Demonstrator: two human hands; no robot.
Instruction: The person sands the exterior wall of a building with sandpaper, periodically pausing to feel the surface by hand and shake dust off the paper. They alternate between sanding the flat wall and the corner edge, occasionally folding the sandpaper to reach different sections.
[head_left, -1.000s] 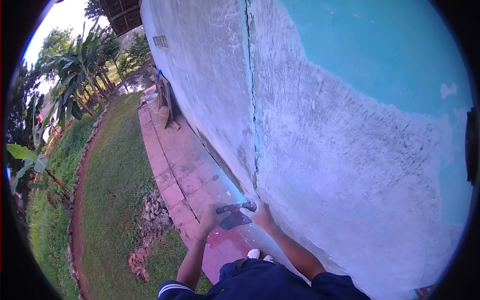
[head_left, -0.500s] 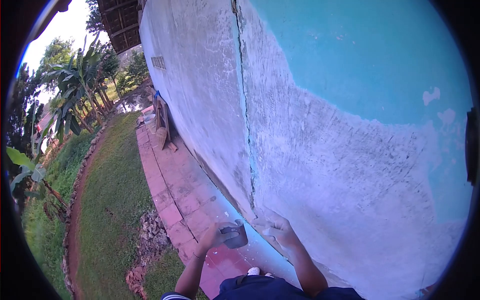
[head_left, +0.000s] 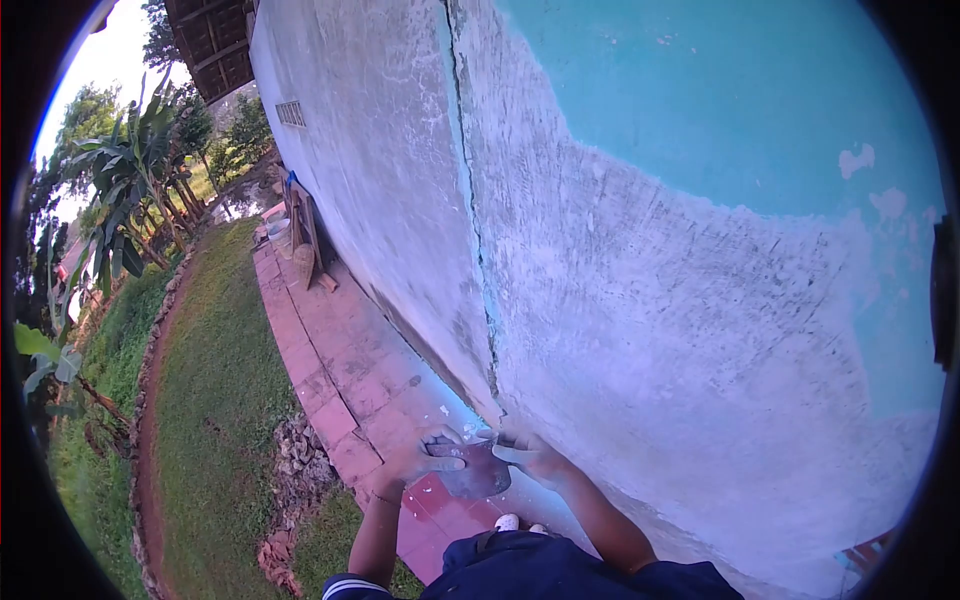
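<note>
A dark, flexible sheet that looks like sandpaper hangs between my two hands, low in the view. My left hand grips its left side, with a finger lying across the front face. At the upper right edge, my right hand pinches the sheet between thumb and fingers. Pale dust covers both hands. Just beyond them is the foot of a wall, its scraped whitish surface bordered by turquoise paint.
A jagged vertical crack runs down the wall. Red paving follows its base, with boards and a basket leaning farther along. Grass and a heap of rubble lie left. My shoes stand on the tiles.
My right hand has moved left from beside the wall and taken hold of the sandpaper. The sheet, curled in my left hand before, is now spread flatter. The view has shifted slightly.
</note>
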